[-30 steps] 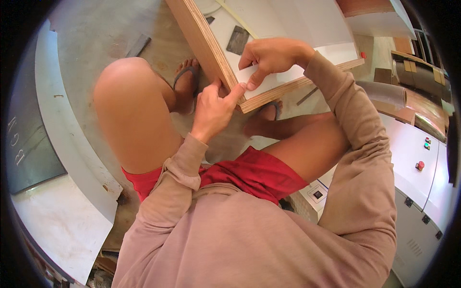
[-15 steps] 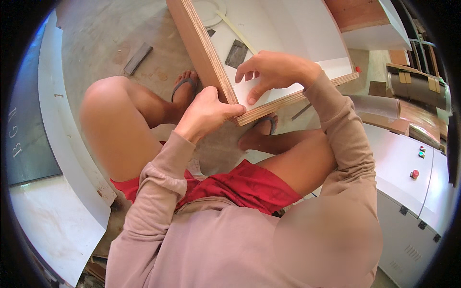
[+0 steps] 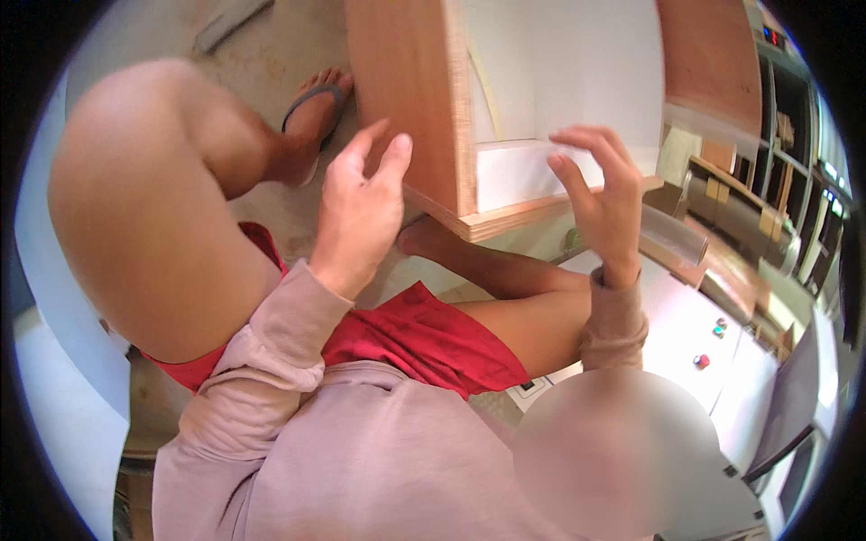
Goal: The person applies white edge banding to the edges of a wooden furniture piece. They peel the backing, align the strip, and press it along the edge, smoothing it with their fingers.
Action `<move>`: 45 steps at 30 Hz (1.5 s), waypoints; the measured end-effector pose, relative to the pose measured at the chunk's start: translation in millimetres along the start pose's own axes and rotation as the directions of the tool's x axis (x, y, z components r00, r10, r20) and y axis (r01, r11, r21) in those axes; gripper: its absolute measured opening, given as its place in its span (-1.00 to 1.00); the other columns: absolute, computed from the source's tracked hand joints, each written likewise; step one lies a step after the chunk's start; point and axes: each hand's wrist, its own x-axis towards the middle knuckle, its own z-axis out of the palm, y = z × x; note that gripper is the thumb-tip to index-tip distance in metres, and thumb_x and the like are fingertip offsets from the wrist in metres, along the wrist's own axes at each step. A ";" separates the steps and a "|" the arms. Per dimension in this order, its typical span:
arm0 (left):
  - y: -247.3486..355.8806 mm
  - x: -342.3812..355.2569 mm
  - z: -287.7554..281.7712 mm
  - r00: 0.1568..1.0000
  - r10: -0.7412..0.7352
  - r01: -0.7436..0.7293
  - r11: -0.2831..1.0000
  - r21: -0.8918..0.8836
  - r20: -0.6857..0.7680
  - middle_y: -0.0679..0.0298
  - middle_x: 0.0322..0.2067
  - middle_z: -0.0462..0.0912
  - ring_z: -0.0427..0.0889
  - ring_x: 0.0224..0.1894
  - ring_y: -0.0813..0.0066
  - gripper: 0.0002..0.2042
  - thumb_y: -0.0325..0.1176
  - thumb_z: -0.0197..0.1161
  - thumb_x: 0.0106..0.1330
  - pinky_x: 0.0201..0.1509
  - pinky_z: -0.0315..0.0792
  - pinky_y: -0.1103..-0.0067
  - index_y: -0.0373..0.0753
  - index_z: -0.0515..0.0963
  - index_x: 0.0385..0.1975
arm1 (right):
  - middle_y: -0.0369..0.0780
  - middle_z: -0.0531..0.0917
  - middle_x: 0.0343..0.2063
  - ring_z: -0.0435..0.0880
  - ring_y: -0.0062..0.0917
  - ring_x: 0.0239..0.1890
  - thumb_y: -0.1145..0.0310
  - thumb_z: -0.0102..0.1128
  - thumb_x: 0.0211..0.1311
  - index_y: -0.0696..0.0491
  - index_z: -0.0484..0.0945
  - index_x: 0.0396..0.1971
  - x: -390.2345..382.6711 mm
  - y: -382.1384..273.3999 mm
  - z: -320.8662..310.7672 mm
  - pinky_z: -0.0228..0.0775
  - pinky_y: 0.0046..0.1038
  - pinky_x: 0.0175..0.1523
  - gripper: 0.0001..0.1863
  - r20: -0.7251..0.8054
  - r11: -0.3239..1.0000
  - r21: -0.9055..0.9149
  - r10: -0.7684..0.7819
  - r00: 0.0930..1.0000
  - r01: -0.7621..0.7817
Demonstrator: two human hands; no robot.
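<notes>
the left hand (image 3: 354, 216) is spread, thumb and fingers parted, near the wooden box (image 3: 406, 99); the right hand (image 3: 610, 203) is loosely curved, thumb and fingers apart, by its open front. the box sits ahead, just beside the sandalled left foot (image 3: 311, 122).

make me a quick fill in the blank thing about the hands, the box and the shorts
The left hand and the right hand both hold ____.
The wooden box has inner walls coloured ____.
The shorts are coloured ____.

Missing words: nothing; white; red.
</notes>
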 end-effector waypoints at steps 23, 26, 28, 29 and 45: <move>10.0 -22.0 -0.1 0.969 0.180 -0.176 0.984 0.042 -0.166 -0.04 0.02 0.64 0.67 0.10 0.06 -0.74 -0.55 0.14 0.47 0.22 0.54 0.24 -0.39 0.51 0.11 | -0.19 0.77 -0.27 0.74 -0.31 -0.17 0.49 0.45 0.34 0.15 0.75 -0.21 33.7 -46.8 20.0 0.55 -0.33 -0.01 -0.90 0.394 0.986 -0.043 0.163 0.905 -0.159; 7.7 -21.9 -3.7 0.980 0.149 -0.136 0.986 0.098 -0.134 0.07 0.10 0.69 0.68 0.15 0.28 -0.70 -0.48 0.17 0.54 0.26 0.54 0.38 -0.34 0.54 0.21 | -0.19 0.78 -0.26 0.75 -0.33 -0.17 0.48 0.48 0.32 0.14 0.76 -0.18 35.3 -46.0 21.2 0.55 -0.35 0.01 -0.87 0.410 0.985 -0.030 0.166 0.897 -0.169; 6.7 -21.4 -4.5 0.982 0.157 -0.149 0.986 0.081 -0.103 -0.02 0.04 0.66 0.66 0.12 0.10 -0.71 -0.49 0.20 0.47 0.22 0.53 0.28 -0.37 0.51 0.15 | -0.20 0.79 -0.25 0.75 -0.34 -0.15 0.44 0.51 0.30 0.12 0.78 -0.14 35.7 -45.0 21.9 0.55 -0.35 0.03 -0.83 0.404 0.979 -0.014 0.192 0.895 -0.203; 6.8 -21.3 -4.6 0.982 0.168 -0.162 0.984 0.071 -0.090 -0.07 0.01 0.64 0.65 0.11 0.02 -0.70 -0.49 0.22 0.44 0.20 0.52 0.22 -0.39 0.49 0.12 | -0.21 0.79 -0.24 0.75 -0.35 -0.14 0.41 0.53 0.30 0.12 0.79 -0.12 36.4 -44.2 21.7 0.55 -0.35 0.04 -0.79 0.396 0.973 -0.004 0.212 0.893 -0.229; -11.2 2.9 36.7 0.949 0.257 -0.296 0.926 0.234 0.184 -0.43 0.56 0.12 0.18 0.64 -0.21 0.15 0.02 0.56 0.30 0.70 0.12 0.22 -0.67 -0.03 0.59 | -0.12 0.70 0.26 0.55 -0.13 0.36 -0.24 0.42 0.34 -0.15 0.85 0.06 5.6 36.7 8.8 0.25 -0.09 0.52 -0.47 0.292 0.982 -0.069 0.189 0.938 -0.176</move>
